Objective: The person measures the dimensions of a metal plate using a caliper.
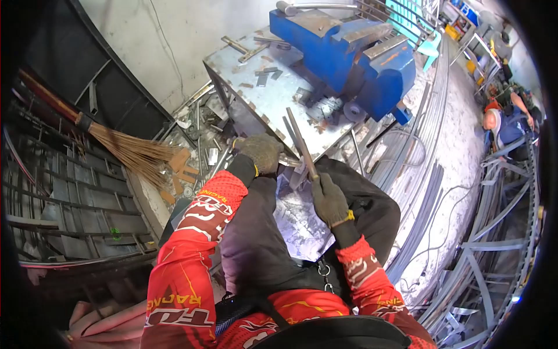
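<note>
Apparently mid-handling: your right hand (330, 200) grips a bar (306, 152) at the bench's (232, 67) near corner; your left hand (261, 153), curled left of it, grasp unclear. Next move likely calls for steady support.

1. One head-worn camera looked forward and steeply down past a dark brim (331, 334).
2. The left hand (263, 153) and right hand (329, 200) sat near, mid-view; the blue vise (334, 49) lay farther, above.
3. Its wide view bowed at the edges.
</note>
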Action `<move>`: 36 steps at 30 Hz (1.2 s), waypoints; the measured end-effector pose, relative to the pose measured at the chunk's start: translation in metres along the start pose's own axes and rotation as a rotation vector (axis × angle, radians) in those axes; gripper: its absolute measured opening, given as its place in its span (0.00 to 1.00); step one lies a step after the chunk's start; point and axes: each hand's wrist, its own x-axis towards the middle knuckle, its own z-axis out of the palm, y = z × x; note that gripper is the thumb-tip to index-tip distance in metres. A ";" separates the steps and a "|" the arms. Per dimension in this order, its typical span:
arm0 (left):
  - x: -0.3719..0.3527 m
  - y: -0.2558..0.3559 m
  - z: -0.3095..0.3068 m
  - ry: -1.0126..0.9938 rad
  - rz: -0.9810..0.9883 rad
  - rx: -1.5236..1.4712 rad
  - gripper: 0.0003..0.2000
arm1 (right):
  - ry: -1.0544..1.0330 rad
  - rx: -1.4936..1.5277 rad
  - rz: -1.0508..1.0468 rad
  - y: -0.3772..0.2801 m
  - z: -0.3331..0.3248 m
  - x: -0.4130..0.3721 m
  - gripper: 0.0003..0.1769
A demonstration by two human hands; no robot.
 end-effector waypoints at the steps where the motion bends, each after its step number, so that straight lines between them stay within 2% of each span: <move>1: -0.005 0.006 -0.007 -0.083 -0.035 -0.012 0.17 | 0.020 0.047 0.040 0.001 0.006 0.007 0.16; 2: -0.006 0.008 -0.015 -0.149 -0.073 -0.016 0.16 | 0.053 0.093 0.065 0.001 0.009 0.020 0.17; 3: -0.008 0.009 -0.016 -0.109 -0.055 -0.007 0.14 | 0.070 0.089 0.043 -0.003 0.007 0.021 0.17; 5: 0.002 0.001 0.007 -0.144 0.051 0.053 0.14 | 0.020 0.027 0.083 -0.006 0.006 -0.010 0.16; 6: 0.006 -0.002 0.015 -0.117 0.078 0.083 0.14 | 0.079 0.070 0.065 -0.005 0.008 -0.027 0.15; 7: 0.007 -0.003 0.012 -0.108 0.075 0.084 0.14 | 0.130 0.116 0.050 -0.007 0.008 -0.039 0.15; 9: 0.002 0.001 0.013 -0.072 0.075 0.108 0.16 | 0.074 0.107 0.097 -0.007 0.002 -0.054 0.15; 11: 0.002 -0.001 0.012 -0.089 0.075 0.077 0.17 | 0.020 0.102 0.163 -0.011 -0.002 -0.066 0.14; 13: 0.000 -0.003 0.008 -0.055 0.122 -0.016 0.17 | 0.108 0.190 0.128 -0.020 -0.011 -0.053 0.14; 14: 0.001 -0.007 0.025 0.075 0.056 -0.119 0.16 | 0.123 0.240 0.146 -0.027 -0.016 -0.047 0.14; 15: 0.001 -0.005 0.024 0.059 0.066 -0.122 0.16 | 0.123 0.243 0.165 -0.025 -0.017 -0.041 0.14; 18: -0.003 0.004 0.003 0.062 -0.123 -0.246 0.17 | 0.118 0.280 0.208 -0.019 -0.017 -0.032 0.15; 19: 0.001 -0.002 0.009 0.034 -0.136 -0.184 0.17 | 0.116 0.303 0.212 -0.019 -0.023 -0.025 0.16; 20: -0.005 0.001 0.008 0.128 -0.138 -0.164 0.17 | 0.140 0.309 0.193 -0.018 -0.024 -0.023 0.16; 21: 0.000 -0.006 0.011 0.057 -0.160 -0.147 0.17 | 0.171 0.313 0.171 -0.016 -0.025 -0.020 0.16; 23: -0.002 -0.007 0.007 0.041 -0.166 -0.175 0.18 | 0.152 0.290 0.208 -0.018 -0.029 -0.019 0.17; 25: -0.002 -0.007 0.007 0.047 -0.151 -0.130 0.18 | 0.067 0.202 0.214 -0.018 -0.030 -0.011 0.17; 29: -0.001 -0.007 0.011 0.064 -0.134 -0.080 0.20 | 0.064 0.019 0.138 -0.012 0.000 0.011 0.16; 30: -0.001 -0.007 0.011 0.054 -0.132 -0.077 0.20 | 0.163 0.048 0.029 -0.010 0.007 0.021 0.16; 33: -0.002 -0.003 0.009 0.044 -0.148 -0.082 0.20 | 0.224 -0.065 -0.010 -0.011 0.011 0.044 0.16; 35: -0.005 -0.001 0.003 0.054 -0.146 -0.091 0.16 | 0.151 -0.051 0.048 -0.014 0.006 0.034 0.17; 36: -0.004 0.000 0.002 0.028 -0.174 -0.072 0.16 | 0.085 0.006 0.150 -0.012 0.004 0.020 0.17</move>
